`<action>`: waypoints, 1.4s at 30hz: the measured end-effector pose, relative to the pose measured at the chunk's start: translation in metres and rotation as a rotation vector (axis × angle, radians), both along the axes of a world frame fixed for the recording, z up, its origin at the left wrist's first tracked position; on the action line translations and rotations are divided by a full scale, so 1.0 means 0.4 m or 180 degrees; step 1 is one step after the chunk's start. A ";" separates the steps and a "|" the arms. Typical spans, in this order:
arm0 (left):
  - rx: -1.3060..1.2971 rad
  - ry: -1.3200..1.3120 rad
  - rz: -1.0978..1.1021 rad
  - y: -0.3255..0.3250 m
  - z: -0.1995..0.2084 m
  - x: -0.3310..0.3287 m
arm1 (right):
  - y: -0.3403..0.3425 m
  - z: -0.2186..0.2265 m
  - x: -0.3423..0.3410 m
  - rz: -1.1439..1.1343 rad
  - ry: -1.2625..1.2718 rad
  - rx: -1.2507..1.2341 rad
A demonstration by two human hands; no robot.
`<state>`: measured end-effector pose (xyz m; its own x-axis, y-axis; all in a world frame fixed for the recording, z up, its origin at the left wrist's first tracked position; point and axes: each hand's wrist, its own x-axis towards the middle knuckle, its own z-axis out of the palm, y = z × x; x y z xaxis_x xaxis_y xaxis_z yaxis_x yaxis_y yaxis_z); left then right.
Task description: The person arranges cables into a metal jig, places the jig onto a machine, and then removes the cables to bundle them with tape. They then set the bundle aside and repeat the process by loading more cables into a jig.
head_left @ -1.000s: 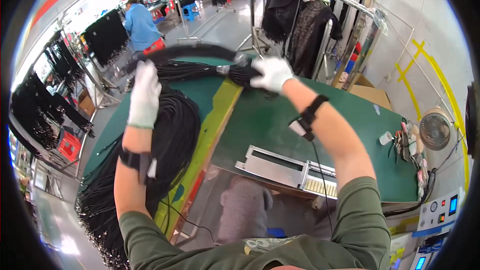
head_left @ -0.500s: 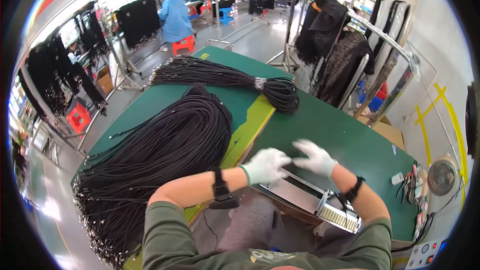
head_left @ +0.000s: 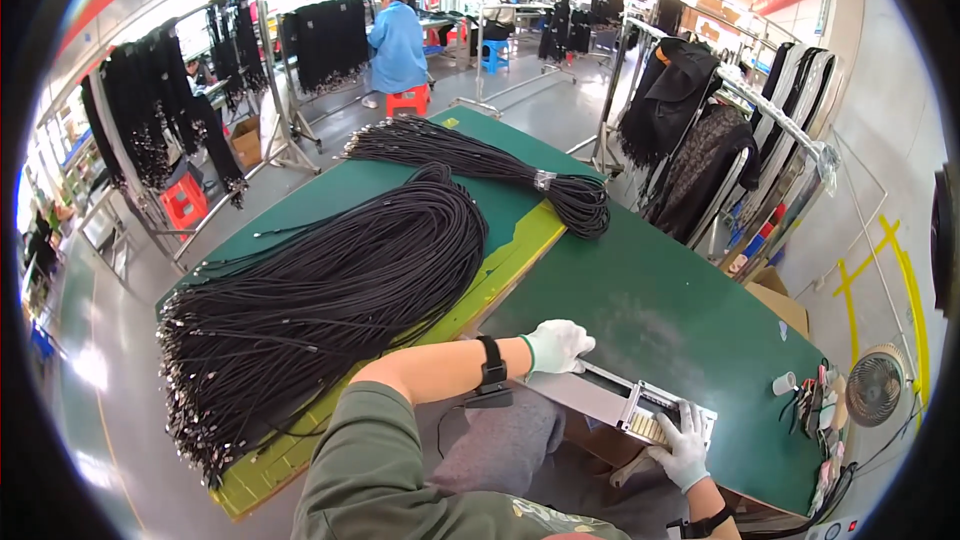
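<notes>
Left hand (head_left: 560,346): white-gloved, fingers curled inward at the metal jig's left end; whether they pinch anything cannot be told.
Right hand (head_left: 684,445): white-gloved, fingers parted and laid over the jig's right end, with no firm grip evident.
Metal jig (head_left: 578,398): runs between both hands; looks rigid, fairly weighty and smooth enough to slip under gloves. Its long outer rails seem the best hold.
Slotted strip (head_left: 645,427): just beside the right thumb; its ribs look thin, so light pressure seems wise.
Green table (head_left: 640,315): beyond the fingertips.
Cable heap (head_left: 340,270): left of the left hand; probably limp and tangle-prone, best scooped at its bend.
Tied bundle (head_left: 450,155): farthest ahead of the left fingers; likely steadiest held at its silver band (head_left: 543,180).
</notes>
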<state>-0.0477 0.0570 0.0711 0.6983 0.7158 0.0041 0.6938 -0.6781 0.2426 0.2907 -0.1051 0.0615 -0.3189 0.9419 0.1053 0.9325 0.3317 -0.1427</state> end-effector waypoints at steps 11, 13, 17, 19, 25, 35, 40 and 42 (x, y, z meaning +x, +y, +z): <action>-0.0795 -0.0021 0.0761 -0.309 0.018 -0.001 | 0.264 -0.111 0.007 0.0087 0.0558 0.0654; -0.0785 -0.0279 0.0695 -0.346 0.002 -0.001 | 0.282 -0.129 -0.001 0.0042 0.0656 0.0703; -0.0464 -0.1042 0.0500 -0.350 0.013 -0.046 | 0.275 -0.136 -0.001 -0.0055 0.0768 0.0748; 0.0367 -0.1267 0.0674 -0.308 0.059 -0.122 | 0.271 -0.134 0.010 -0.0060 0.0960 0.0757; 0.2253 -0.0957 0.1958 -0.169 0.193 -0.461 | 0.277 -0.147 0.023 -0.0014 0.1205 0.0821; 0.1389 -0.0003 0.2922 -0.025 0.092 -0.654 | 0.267 -0.141 0.025 -0.0127 0.1082 0.0709; 0.0581 -0.0123 0.2931 0.019 0.109 -0.612 | 0.268 -0.145 0.019 -0.0166 0.1129 0.0645; 0.0467 -0.0166 0.3122 0.044 0.141 -0.581 | 0.266 -0.143 0.018 -0.0181 0.1095 0.0659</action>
<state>-0.2803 0.0748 0.1274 -0.2065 0.9665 0.1526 0.9546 0.1647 0.2483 0.2979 0.0015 0.0043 -0.1801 0.9047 0.3861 0.8597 0.3355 -0.3852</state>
